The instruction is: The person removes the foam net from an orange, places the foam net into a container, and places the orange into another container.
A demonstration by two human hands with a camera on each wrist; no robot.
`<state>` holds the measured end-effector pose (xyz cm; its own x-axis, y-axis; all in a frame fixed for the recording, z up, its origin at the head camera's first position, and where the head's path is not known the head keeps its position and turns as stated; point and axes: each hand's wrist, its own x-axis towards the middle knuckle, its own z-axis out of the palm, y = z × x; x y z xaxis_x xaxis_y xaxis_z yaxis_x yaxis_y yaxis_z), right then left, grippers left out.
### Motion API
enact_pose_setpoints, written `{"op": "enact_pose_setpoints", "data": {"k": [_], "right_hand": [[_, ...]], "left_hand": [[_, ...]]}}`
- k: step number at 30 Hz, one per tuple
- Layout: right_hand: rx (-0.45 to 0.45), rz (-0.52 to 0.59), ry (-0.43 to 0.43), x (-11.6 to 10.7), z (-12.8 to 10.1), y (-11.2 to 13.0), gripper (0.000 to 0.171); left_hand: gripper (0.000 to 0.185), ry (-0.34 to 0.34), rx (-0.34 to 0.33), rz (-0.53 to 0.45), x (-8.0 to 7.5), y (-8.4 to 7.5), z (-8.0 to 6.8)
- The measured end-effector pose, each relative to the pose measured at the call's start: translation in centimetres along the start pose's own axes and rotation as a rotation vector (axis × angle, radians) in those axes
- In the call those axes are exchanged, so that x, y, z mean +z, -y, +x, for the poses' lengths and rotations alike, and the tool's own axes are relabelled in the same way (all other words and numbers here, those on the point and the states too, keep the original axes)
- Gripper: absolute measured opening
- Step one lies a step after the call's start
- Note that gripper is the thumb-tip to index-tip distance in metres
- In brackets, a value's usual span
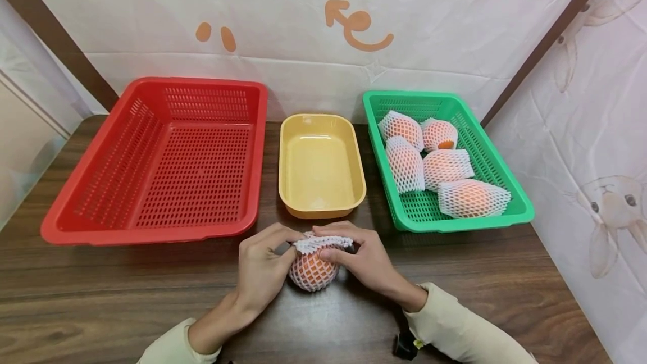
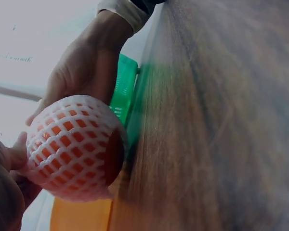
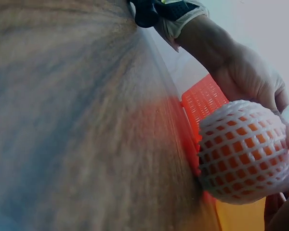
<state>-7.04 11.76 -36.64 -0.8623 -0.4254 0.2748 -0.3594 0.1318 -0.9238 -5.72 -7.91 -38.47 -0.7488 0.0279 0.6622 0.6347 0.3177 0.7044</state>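
Note:
A round orange fruit (image 1: 314, 272) in a white foam net sits low over the table between the two hands. The bunched upper edge of the foam net (image 1: 323, 244) lies across its top. My left hand (image 1: 263, 265) pinches this net from the left side with thumb and fingers. From the right, my right hand (image 1: 366, 257) grips the net, its thumb over the front and its fingers behind the edge. The fruit (image 2: 70, 144) shows orange skin through the mesh in the left wrist view, with a bare patch at its underside. In the right wrist view, mesh covers the fruit (image 3: 243, 154).
A large red basket (image 1: 255, 184) with nothing in it stands at the left. Behind the hands is a yellow tray (image 1: 323, 206), its bottom bare. The green basket (image 1: 505, 190) at the right holds several netted fruits (image 1: 447, 167). A small black object (image 1: 405, 346) is by the right sleeve.

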Motion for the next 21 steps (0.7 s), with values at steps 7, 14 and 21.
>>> {"op": "enact_pose_setpoints", "data": {"k": [7,14,21], "right_hand": [[-0.068,-0.029,-0.134,-0.2,0.5,0.1,0.016],[-0.227,-0.158,-0.193,-1.0,1.6,-2.6,0.011],[-0.382,-0.219,-0.191,-0.8,2.1,-2.9,0.014]], "left_hand": [[0.027,-0.006,-0.027,-0.053,0.6,0.0,0.2],[0.038,0.135,-0.209,0.057,0.9,-0.9,0.4],[0.029,0.194,-0.396,0.075,0.6,-1.2,1.2]]}}
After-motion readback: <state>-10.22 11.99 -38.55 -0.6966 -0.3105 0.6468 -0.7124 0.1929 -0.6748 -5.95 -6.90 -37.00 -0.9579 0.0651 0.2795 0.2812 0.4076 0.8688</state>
